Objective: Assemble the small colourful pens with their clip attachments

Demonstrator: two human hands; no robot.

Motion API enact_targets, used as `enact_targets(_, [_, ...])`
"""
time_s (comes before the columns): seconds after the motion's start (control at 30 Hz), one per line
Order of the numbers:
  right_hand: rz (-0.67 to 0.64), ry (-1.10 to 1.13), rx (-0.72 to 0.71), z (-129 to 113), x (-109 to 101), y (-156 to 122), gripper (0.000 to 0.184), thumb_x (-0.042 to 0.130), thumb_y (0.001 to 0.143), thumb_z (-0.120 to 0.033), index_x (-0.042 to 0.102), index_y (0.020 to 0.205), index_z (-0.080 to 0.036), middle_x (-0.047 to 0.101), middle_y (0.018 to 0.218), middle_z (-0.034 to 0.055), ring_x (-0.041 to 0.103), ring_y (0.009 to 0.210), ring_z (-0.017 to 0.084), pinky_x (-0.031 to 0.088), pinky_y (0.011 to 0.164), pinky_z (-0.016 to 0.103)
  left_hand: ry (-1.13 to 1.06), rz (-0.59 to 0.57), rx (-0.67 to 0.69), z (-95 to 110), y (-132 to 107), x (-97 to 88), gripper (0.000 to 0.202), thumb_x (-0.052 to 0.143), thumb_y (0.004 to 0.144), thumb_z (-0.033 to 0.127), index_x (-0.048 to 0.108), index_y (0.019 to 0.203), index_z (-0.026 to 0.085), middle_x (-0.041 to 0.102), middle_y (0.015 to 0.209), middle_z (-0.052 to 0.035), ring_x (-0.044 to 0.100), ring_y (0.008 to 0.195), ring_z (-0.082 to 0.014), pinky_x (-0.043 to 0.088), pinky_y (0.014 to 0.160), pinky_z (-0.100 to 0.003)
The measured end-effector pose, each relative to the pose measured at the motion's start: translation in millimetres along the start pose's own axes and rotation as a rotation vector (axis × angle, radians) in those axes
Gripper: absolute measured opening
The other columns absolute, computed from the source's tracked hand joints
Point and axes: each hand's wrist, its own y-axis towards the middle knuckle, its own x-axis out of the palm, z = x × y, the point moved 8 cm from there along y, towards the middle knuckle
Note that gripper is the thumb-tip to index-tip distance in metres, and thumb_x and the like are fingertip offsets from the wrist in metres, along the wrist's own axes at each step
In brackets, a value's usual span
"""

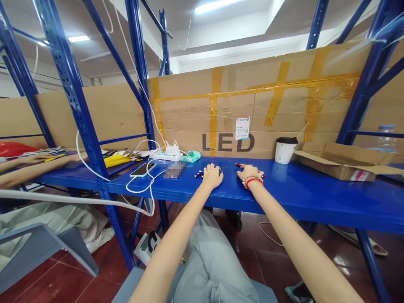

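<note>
On the blue shelf top (303,185), my left hand (212,176) rests palm down over a small bunch of dark blue pens (198,174). Its fingers curl over them, and pen ends stick out on both sides. To the right, my right hand (249,172), wearing beads and a red cord at the wrist, is closed over some red pens (240,165). Their tips show beyond the fingers and beside the wrist. The two hands are apart. How many pens lie under each palm is hidden.
Right of my hands stand a lidded paper cup (285,150) and an open cardboard box (334,166). On the left lie a phone (143,169), a white power strip (167,155), cables and a green packet (192,156). A cardboard wall (189,118) closes the back. Another person's arms (41,162) reach in at far left.
</note>
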Motion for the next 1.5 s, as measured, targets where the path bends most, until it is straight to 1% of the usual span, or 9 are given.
enact_targets(0.07, [-0.057, 0.005, 0.009, 3, 3, 1, 0.033, 0.049, 0.082, -0.027, 0.066, 0.110, -0.025, 0.065, 0.100, 0.0073, 0.053, 0.105, 0.025, 0.029, 0.095, 0.043, 0.003, -0.014, -0.029, -2, -1, 1.0, 0.033, 0.034, 0.089, 0.025, 0.053, 0.115, 0.017, 0.048, 0.124, -0.0103, 0.038, 0.118, -0.0244, 0.027, 0.101, -0.038])
enact_targets(0.2, [0.018, -0.044, 0.021, 6, 0, 4, 0.034, 0.051, 0.079, -0.025, 0.066, 0.110, -0.025, 0.059, 0.115, 0.0091, 0.046, 0.113, 0.027, 0.032, 0.093, 0.044, 0.017, 0.005, -0.042, -3, -2, -0.3, 0.037, 0.033, 0.086, 0.012, 0.052, 0.117, 0.016, 0.047, 0.124, -0.0116, 0.038, 0.118, -0.0235, 0.027, 0.102, -0.038])
enact_targets(0.53, [0.065, -0.046, -0.075, 4, 9, 20, 0.030, 0.054, 0.078, -0.022, 0.071, 0.103, -0.026, 0.068, 0.099, 0.0100, 0.058, 0.101, 0.029, 0.038, 0.089, 0.046, -0.065, 0.105, 0.050, 2, -1, -10.4, 0.024, 0.037, 0.084, 0.014, 0.058, 0.095, 0.020, 0.053, 0.111, -0.0089, 0.044, 0.111, -0.0231, 0.033, 0.096, -0.039])
enact_targets(0.67, [-0.008, 0.053, -0.137, 1, 16, 25, 0.028, 0.057, 0.078, -0.023, 0.072, 0.103, -0.025, 0.072, 0.093, 0.0078, 0.065, 0.088, 0.024, 0.046, 0.083, 0.037, -0.101, 0.078, 0.129, 9, -1, -11.4, 0.026, 0.034, 0.085, 0.013, 0.059, 0.086, 0.020, 0.057, 0.104, -0.0066, 0.048, 0.105, -0.0209, 0.037, 0.094, -0.038])
enact_targets(0.83, [-0.028, 0.182, -0.263, -12, 19, 21, 0.023, 0.058, 0.079, -0.023, 0.073, 0.098, -0.023, 0.071, 0.104, 0.0036, 0.065, 0.097, 0.018, 0.047, 0.087, 0.026, -0.150, 0.025, 0.187, 14, 0, -10.1, 0.028, 0.035, 0.085, 0.013, 0.062, 0.080, 0.020, 0.057, 0.099, -0.0057, 0.053, 0.100, -0.0193, 0.042, 0.090, -0.034])
enact_targets(1.13, [-0.055, 0.182, -0.240, -13, 16, 16, 0.031, 0.050, 0.085, -0.042, 0.074, 0.083, -0.021, 0.073, 0.090, 0.0059, 0.067, 0.086, 0.021, 0.048, 0.079, 0.029, -0.185, 0.039, 0.172, 12, 0, -11.9, 0.027, 0.037, 0.085, 0.013, 0.062, 0.078, 0.020, 0.055, 0.098, -0.0047, 0.055, 0.098, -0.0171, 0.046, 0.086, -0.029])
enact_targets(1.3, [-0.090, 0.158, -0.222, -14, 18, 16, 0.038, 0.048, 0.084, -0.050, 0.073, 0.086, -0.021, 0.072, 0.090, 0.0069, 0.066, 0.085, 0.021, 0.046, 0.078, 0.030, -0.202, 0.054, 0.174, 11, 1, -12.6, 0.026, 0.038, 0.084, 0.012, 0.061, 0.075, 0.020, 0.055, 0.097, -0.0049, 0.055, 0.099, -0.0172, 0.047, 0.087, -0.030])
enact_targets(1.4, [-0.031, 0.200, -0.248, -17, 12, 15, 0.039, 0.047, 0.084, -0.049, 0.072, 0.080, -0.019, 0.071, 0.083, 0.0077, 0.064, 0.080, 0.020, 0.045, 0.073, 0.028, -0.222, 0.068, 0.170, 11, 0, -14.6, 0.023, 0.038, 0.084, 0.011, 0.059, 0.079, 0.020, 0.056, 0.097, -0.0046, 0.055, 0.100, -0.0165, 0.047, 0.087, -0.030])
enact_targets(1.5, [0.043, 0.345, -0.388, -28, 1, 7, 0.046, 0.043, 0.085, -0.052, 0.068, 0.070, -0.017, 0.067, 0.071, 0.0057, 0.060, 0.070, 0.019, 0.042, 0.064, 0.027, -0.272, 0.109, 0.154, 9, -1, -17.8, 0.023, 0.039, 0.083, 0.010, 0.054, 0.098, 0.022, 0.057, 0.098, -0.0034, 0.055, 0.098, -0.0153, 0.047, 0.087, -0.030])
